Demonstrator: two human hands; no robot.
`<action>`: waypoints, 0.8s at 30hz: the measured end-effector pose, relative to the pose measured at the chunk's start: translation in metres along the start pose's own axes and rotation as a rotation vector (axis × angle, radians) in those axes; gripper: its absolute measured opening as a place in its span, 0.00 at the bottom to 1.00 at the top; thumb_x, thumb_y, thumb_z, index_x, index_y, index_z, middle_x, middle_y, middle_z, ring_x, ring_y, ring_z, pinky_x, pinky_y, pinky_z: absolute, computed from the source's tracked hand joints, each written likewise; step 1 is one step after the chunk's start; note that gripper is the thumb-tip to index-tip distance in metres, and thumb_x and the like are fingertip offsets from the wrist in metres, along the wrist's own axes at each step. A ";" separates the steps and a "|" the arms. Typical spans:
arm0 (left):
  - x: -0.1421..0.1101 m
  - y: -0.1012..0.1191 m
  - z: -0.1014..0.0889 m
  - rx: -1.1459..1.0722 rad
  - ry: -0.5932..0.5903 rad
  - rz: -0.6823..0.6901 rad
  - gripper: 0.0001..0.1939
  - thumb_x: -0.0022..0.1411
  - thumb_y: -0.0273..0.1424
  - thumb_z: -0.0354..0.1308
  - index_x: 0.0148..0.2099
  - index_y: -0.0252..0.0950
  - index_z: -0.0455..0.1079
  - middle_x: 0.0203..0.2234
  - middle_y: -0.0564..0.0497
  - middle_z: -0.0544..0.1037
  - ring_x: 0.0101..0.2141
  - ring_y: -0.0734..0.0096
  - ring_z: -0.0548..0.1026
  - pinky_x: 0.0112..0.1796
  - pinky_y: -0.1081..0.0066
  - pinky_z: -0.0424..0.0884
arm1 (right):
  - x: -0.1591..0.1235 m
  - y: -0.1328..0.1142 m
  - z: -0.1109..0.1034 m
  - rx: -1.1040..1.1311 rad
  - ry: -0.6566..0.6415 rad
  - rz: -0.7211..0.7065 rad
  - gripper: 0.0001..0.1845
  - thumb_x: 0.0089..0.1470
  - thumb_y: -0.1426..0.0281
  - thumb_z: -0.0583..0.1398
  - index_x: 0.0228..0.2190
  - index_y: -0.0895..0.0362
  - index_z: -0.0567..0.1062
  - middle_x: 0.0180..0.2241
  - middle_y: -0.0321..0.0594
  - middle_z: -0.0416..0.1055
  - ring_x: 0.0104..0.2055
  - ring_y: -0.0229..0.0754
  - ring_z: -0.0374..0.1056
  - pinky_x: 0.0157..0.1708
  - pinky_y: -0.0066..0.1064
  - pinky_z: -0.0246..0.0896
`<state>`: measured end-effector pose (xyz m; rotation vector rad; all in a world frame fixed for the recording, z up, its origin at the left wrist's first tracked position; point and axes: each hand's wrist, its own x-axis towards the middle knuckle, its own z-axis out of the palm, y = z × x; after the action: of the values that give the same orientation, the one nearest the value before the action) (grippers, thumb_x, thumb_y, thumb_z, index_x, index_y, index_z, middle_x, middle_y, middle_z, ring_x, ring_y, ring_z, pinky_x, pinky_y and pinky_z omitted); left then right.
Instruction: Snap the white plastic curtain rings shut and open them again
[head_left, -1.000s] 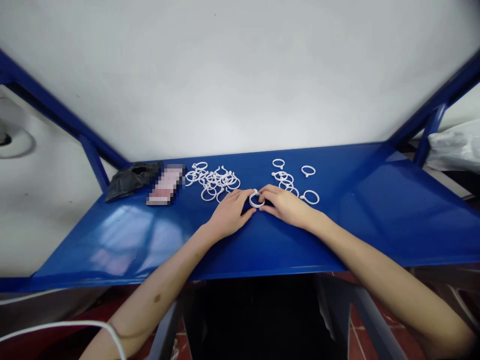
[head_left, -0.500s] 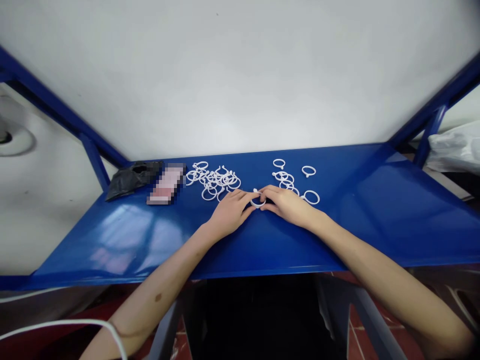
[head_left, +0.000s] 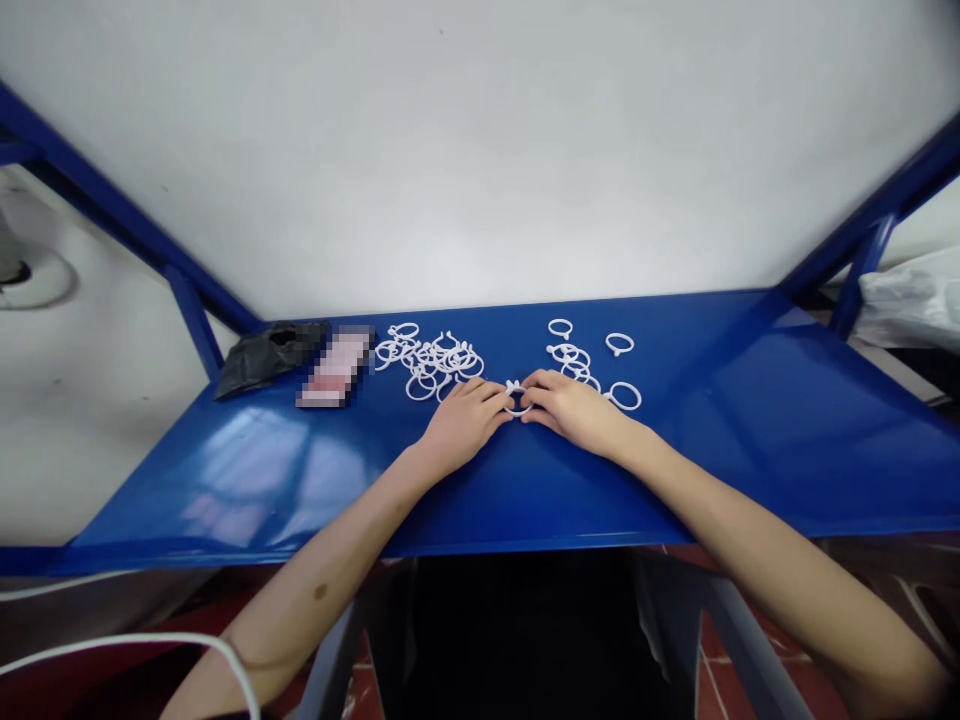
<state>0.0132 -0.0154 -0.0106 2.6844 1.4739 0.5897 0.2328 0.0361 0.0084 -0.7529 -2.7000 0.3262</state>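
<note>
Between my two hands is a white plastic ring (head_left: 517,412) with small knobs at its top, held just over the blue table. My left hand (head_left: 466,418) pinches its left side between fingers and thumb. On its right side, the fingers and thumb of my right hand (head_left: 568,410) are closed too. A tangled pile of white rings (head_left: 444,357) lies beyond my left hand. Past my right hand sits a looser group of white rings (head_left: 574,360), with one ring (head_left: 625,396) beside my right wrist and another ring (head_left: 619,344) farther back.
The blue table (head_left: 480,500) meets a pale wall (head_left: 480,150) at the back. At its left end lie a black plastic bag (head_left: 259,360) and a blurred-out pinkish rectangular item (head_left: 335,368). A white cable (head_left: 150,640) crosses near my left forearm. Clear plastic wrapping (head_left: 911,300) is at the far right.
Both hands stay in nearly the same place on the ring. The knobs at its top now show as a pair, and more of the ring is visible between my fingers.
</note>
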 end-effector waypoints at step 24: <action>-0.002 0.007 -0.008 0.333 0.154 0.202 0.18 0.75 0.30 0.46 0.33 0.36 0.70 0.28 0.50 0.76 0.28 0.68 0.72 0.34 0.63 0.59 | -0.001 -0.027 0.000 -0.502 0.094 -0.190 0.15 0.69 0.75 0.49 0.35 0.58 0.73 0.33 0.41 0.75 0.30 0.41 0.65 0.32 0.35 0.49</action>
<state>0.0154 -0.0224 -0.0030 3.1379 1.4601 0.6221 0.2213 0.0127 0.0158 -0.6054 -2.7565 -0.4367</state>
